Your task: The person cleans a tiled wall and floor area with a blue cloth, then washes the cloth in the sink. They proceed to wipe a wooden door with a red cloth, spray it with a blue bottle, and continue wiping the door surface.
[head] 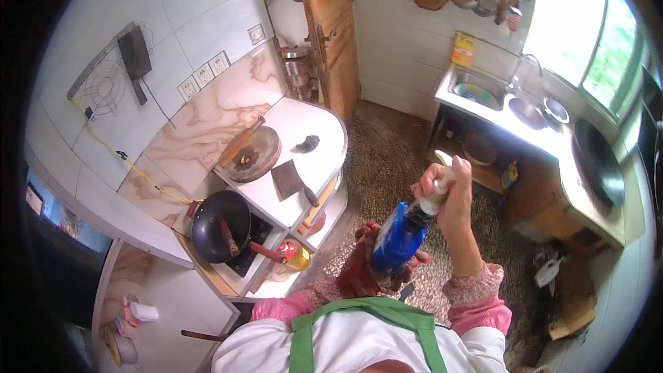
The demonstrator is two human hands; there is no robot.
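A blue bottle (pixel 398 241) with a white pump top is tilted in front of my chest. My left hand (pixel 362 264), in a dirty red glove, holds the bottle's body from below. My bare right hand (pixel 451 199) grips the white pump head (pixel 440 181), with its fingers wrapped about the neck. Both forearms have pink patterned sleeves. To the left, a cleaver (pixel 288 178) lies on the white counter (pixel 326 124), beside a round chopping board (pixel 259 158) and a dark scrubber (pixel 309 143).
A black wok (pixel 220 225) sits on a cooktop at left, above an oil bottle (pixel 295 255). Across the floor (pixel 380 155) stands a counter with a sink (pixel 479 88), bowls and a large dark pan (pixel 598 163). A wooden door (pixel 331 26) stands ajar at the back.
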